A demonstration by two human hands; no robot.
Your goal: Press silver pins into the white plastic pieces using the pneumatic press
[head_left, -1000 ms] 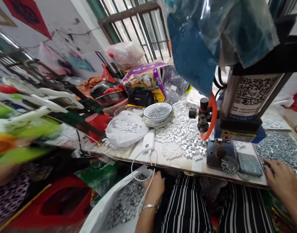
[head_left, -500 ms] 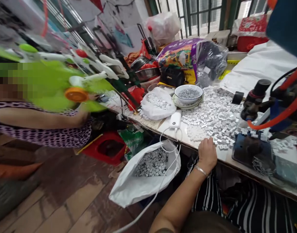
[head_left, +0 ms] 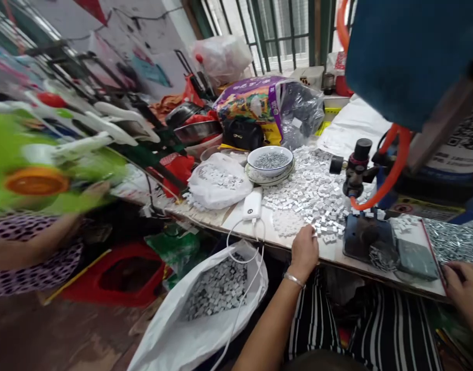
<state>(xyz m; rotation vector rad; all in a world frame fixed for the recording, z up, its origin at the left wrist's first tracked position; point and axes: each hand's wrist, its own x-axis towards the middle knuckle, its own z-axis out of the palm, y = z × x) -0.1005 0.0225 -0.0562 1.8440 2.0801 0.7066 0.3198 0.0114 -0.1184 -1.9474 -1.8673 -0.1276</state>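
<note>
My left hand (head_left: pixel 305 251), with a silvery bangle at the wrist, is at the table's front edge. Its fingers are pinched together, and a small white block shows at the fingertips. Beside them spreads a large pile of small white blocks (head_left: pixel 313 183). Partly cut off at the right edge, my right hand (head_left: pixel 466 286) has its thumb and bent fingers a little apart. It rests by the red rim (head_left: pixel 433 247) of an area full of metal pins (head_left: pixel 458 239); nothing shows in it. Between my hands stands the dark base (head_left: pixel 365 237) of a bench machine.
A blue machine housing (head_left: pixel 406 62) with orange hoses overhangs the right side. A bowl of metal pins (head_left: pixel 270 158), a plastic bag (head_left: pixel 221 180) and a white power bank (head_left: pixel 253 204) with a cable are on the table. Below is an open sack (head_left: pixel 162 330) of blocks. A co-worker's arm (head_left: pixel 38 237) is behind a green fan (head_left: pixel 12 154).
The view has swung right. My right hand has come into view at the right edge. My left hand has drawn slightly back from the block pile, its fingers pinched.
</note>
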